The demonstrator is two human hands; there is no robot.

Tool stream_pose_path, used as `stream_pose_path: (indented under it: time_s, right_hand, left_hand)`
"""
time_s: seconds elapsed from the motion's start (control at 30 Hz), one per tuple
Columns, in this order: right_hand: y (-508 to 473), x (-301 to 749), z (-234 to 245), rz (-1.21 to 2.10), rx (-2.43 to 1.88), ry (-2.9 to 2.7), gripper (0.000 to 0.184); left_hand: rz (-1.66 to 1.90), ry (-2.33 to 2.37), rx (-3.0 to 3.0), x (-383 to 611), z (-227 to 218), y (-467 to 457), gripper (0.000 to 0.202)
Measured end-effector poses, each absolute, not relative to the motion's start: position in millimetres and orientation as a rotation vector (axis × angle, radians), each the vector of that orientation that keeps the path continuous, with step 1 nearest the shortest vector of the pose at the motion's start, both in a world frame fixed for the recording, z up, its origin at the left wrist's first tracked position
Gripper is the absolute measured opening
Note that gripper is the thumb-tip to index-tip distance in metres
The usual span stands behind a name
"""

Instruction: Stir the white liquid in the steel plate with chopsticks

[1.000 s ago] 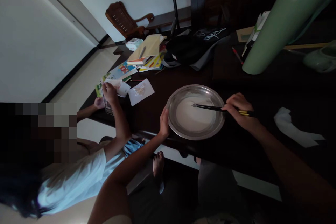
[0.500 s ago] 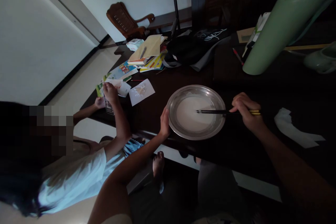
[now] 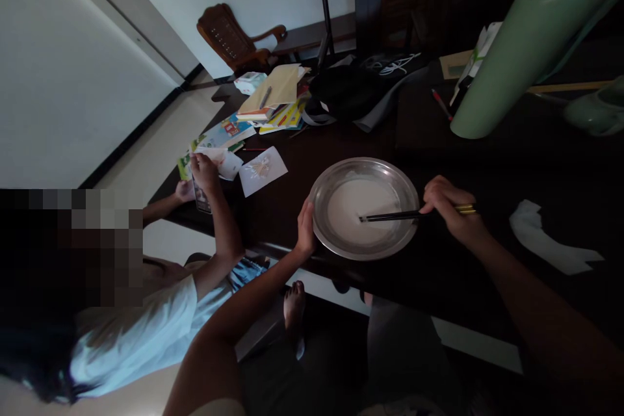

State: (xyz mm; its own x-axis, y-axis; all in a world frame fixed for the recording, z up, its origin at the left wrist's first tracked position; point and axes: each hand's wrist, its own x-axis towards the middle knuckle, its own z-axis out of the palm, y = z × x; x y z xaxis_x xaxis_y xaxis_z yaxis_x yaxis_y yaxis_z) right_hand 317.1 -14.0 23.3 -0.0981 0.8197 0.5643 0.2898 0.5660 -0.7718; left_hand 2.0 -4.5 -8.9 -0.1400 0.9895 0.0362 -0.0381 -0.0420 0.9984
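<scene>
A round metal plate (image 3: 404, 175) holding a pale white liquid (image 3: 358, 205) sits on the dark table (image 3: 439, 260). My left hand (image 3: 305, 229) rests against the plate's left rim, fingers curved onto it. My right hand (image 3: 451, 208) is closed around a pair of dark chopsticks (image 3: 390, 216) with yellow-banded ends. Their tips dip into the liquid near the plate's middle.
Another person in a white shirt (image 3: 141, 331) sits at the left, handling paper cards (image 3: 219, 161). Books and papers (image 3: 273, 97) pile at the table's far end beside a black bag (image 3: 344, 91). A tall green flask (image 3: 526, 39) and crumpled tissue (image 3: 546, 240) lie to the right.
My right hand has swung the chopstick tips from the plate's upper part down toward its lower middle. My left hand has stayed on the rim.
</scene>
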Motion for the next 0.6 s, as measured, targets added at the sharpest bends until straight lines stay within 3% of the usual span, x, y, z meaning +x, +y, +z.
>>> stream_pose_path:
  time_s: [0.13, 0.37, 0.6]
  right_hand:
    - [-13.0, 312.4, 22.3, 0.552, -1.055, -1.779, 0.036]
    - [-14.2, 319.4, 23.9, 0.574, -0.996, -1.589, 0.05]
    - [-13.2, 312.3, 24.6, 0.54, -1.077, -1.727, 0.036]
  left_hand:
    - [1.376, 1.26, 1.122, 2.0, -9.3, -4.2, 0.05]
    - [1.368, 1.233, 1.129, 1.3, -8.6, -5.9, 0.039]
    - [1.362, 1.274, 1.125, 1.8, -9.1, -5.1, 0.047]
